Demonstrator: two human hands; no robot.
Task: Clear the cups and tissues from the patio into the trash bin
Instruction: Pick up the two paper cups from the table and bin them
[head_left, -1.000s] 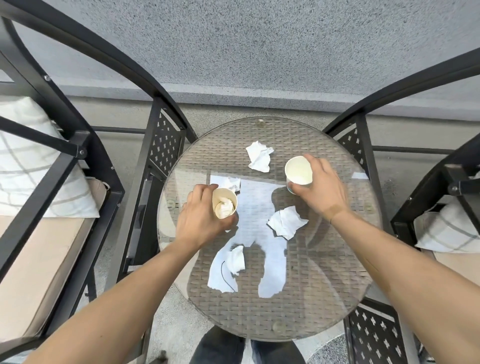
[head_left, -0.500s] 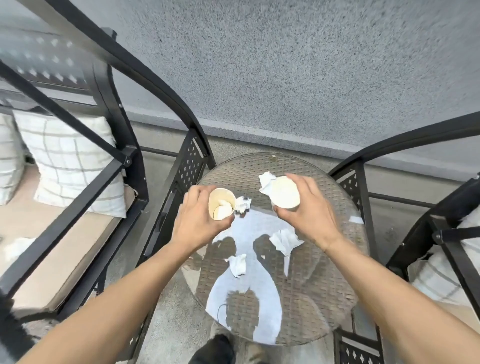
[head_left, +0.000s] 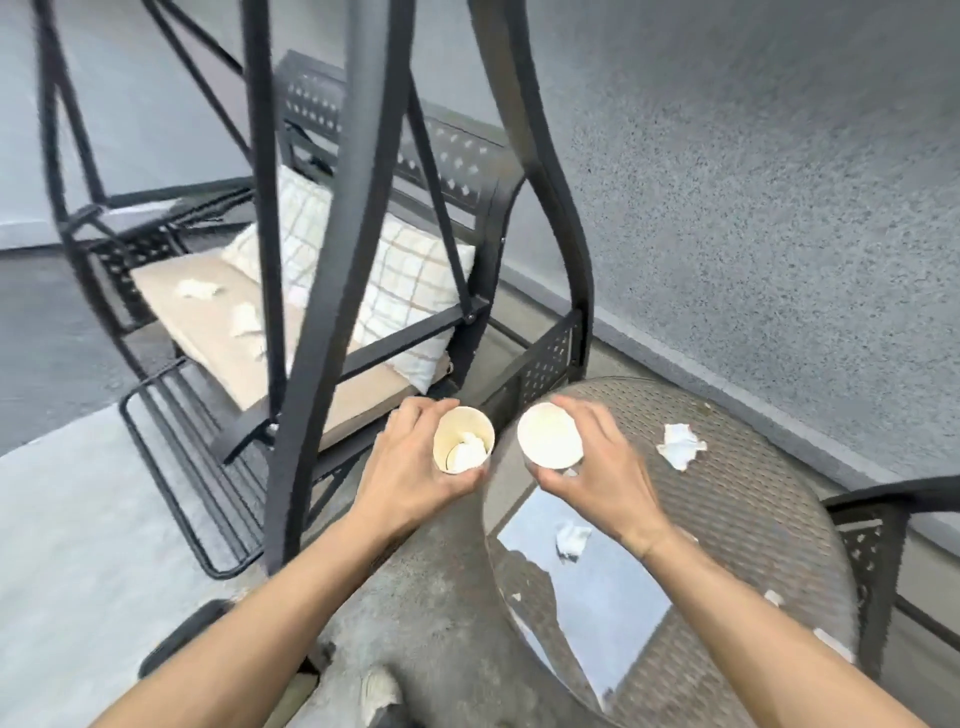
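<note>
**Both cups lifted off the table**

Head view: swung left since a second ago, both cups raised from the glass table (head_left: 779, 525). Left hand (head_left: 410, 473) curled round paper cup (head_left: 464, 440) with tissue inside, past the table's edge. Right hand (head_left: 597, 478) gripping empty cup (head_left: 550, 435). Crumpled tissues (head_left: 680, 446) left on the glass; more lying on swing seat (head_left: 208, 322).

Patio clean-up: much of the scene blurred, blocked or cropped

The swing frame (head_left: 332, 291) runs off the top edge and its bars cover part of the pillow (head_left: 410, 291); behind them, two pale scraps (head_left: 244, 319) on the seat blur beyond naming. Right of the swing frame, the glass table (head_left: 779, 519) is cut by the bottom edge, and fingers hide both cups' sides.
</note>
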